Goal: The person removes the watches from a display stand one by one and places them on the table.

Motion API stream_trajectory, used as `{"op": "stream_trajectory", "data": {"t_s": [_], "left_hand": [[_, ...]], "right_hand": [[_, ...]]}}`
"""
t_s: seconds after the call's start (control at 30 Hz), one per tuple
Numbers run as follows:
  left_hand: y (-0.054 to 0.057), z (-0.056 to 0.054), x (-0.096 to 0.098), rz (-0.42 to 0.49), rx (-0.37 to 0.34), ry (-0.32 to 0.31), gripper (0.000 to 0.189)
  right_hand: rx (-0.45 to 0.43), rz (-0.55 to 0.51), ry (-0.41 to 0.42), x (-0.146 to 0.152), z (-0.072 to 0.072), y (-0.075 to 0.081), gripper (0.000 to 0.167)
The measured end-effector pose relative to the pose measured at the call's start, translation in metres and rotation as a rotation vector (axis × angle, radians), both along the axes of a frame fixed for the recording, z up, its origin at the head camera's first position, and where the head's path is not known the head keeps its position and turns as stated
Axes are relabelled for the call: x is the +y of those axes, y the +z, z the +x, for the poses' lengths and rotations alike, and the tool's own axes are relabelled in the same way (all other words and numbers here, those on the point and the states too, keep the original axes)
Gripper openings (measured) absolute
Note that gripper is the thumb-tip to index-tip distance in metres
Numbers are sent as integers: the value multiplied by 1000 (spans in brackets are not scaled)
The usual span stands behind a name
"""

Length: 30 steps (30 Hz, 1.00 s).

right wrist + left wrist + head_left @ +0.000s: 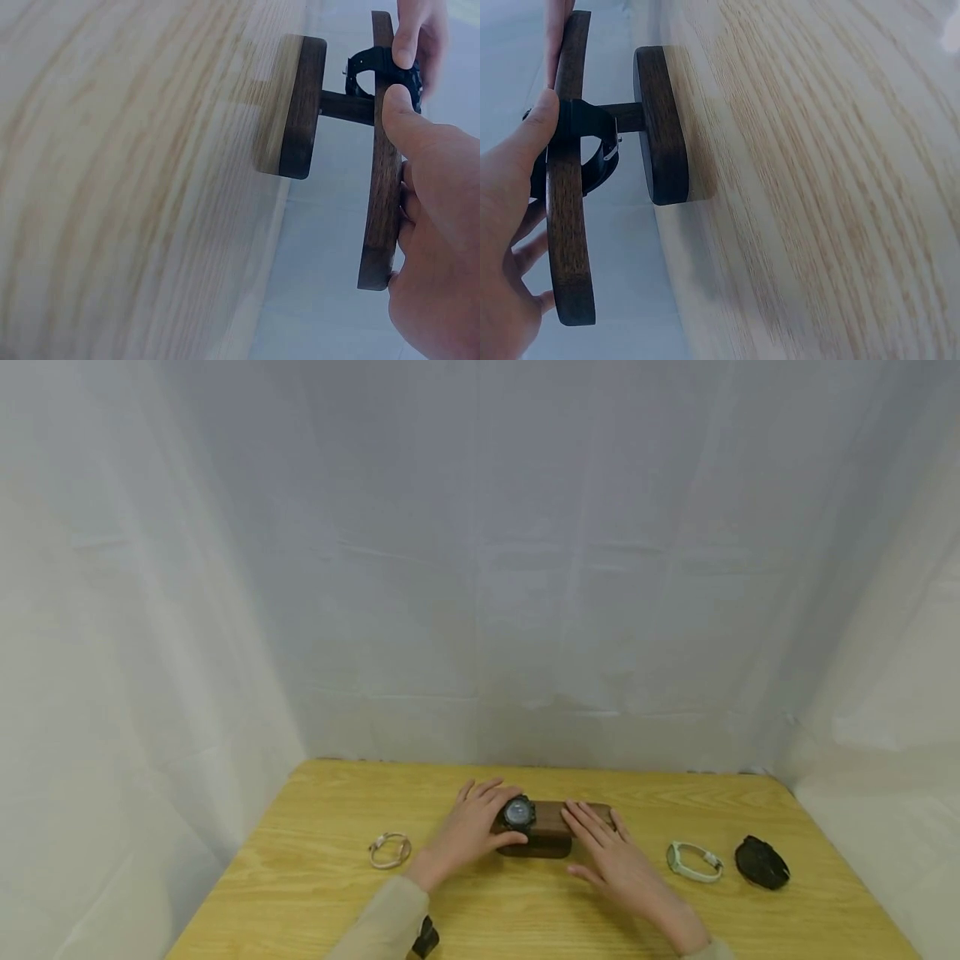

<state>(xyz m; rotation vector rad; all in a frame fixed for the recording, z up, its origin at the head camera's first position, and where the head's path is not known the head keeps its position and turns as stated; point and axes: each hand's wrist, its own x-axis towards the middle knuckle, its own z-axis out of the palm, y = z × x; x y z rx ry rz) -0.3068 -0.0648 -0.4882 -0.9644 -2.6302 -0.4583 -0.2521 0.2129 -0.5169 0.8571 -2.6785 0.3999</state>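
A black wristwatch (519,812) with a round dial is strapped around the top bar of a dark brown wooden T-shaped stand (550,814). My left hand (472,821) grips the watch at the bar's left end, fingers over the far side and thumb at the near side. On the right part of the bar rests my right hand (611,852), its fingers laid out straight. The left wrist view shows the strap closed under the bar (568,225) with its buckle. Below, the stand's base (304,109) sits on the table.
A pale-strapped watch (389,850) lies left of the stand. To the right are a mint-green watch (695,862) and a black round object (762,862). Some black item (425,937) shows beside the left sleeve. White curtains (480,610) surround the wooden table (300,860).
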Motion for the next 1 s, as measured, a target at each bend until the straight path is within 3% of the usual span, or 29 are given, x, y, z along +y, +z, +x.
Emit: {"op": "stream_trajectory", "data": {"t_s": [0.5,0.8,1.0], "left_hand": [[-3,-4,-21,30,16,-8,71],[1,-2,-37,37,-23,23,71],[4,2,-47,66,3,28,70]], "right_hand": [[70,-11,7,-3,1,1,84],[90,-11,3,-2,1,-1,85],[127,-23,15,-3,0,-3,82]]}}
